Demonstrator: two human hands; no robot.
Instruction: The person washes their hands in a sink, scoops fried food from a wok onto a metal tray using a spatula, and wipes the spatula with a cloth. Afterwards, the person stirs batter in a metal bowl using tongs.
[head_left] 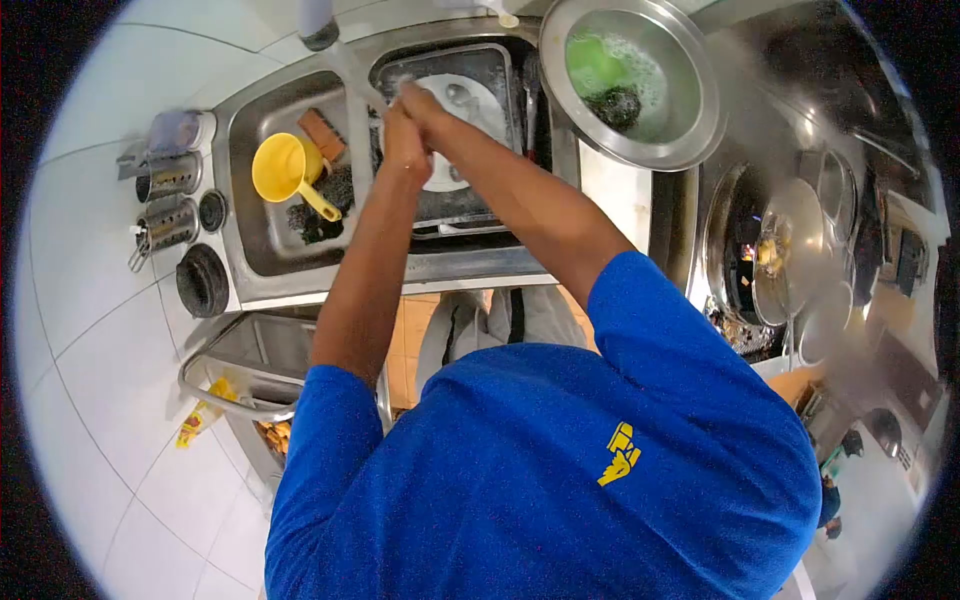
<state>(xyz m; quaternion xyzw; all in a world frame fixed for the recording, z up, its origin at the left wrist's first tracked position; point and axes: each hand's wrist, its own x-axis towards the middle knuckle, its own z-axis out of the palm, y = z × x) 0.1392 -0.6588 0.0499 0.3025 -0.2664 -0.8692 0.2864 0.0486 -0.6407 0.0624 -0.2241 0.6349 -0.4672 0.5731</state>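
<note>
Meeting over the right-hand basin of the sink, the left hand and the right hand are pressing together, palm against palm as far as can be seen; whether anything is lying between them, I cannot tell. Just below them, a white plate is sitting on a dark tray in that basin, with a shiny spoon-like piece resting on the plate. A faucet is standing at the sink's back edge, and a pale streak, spout or water, is running from it toward the hands. In the left-hand basin, a yellow dipper is pointing its handle toward the front edge, just beside a reddish-brown block. By the sink's back right corner, a metal bowl is holding suds, something green and a dark scourer. Perforated metal holders are lining the left edge.
</note>
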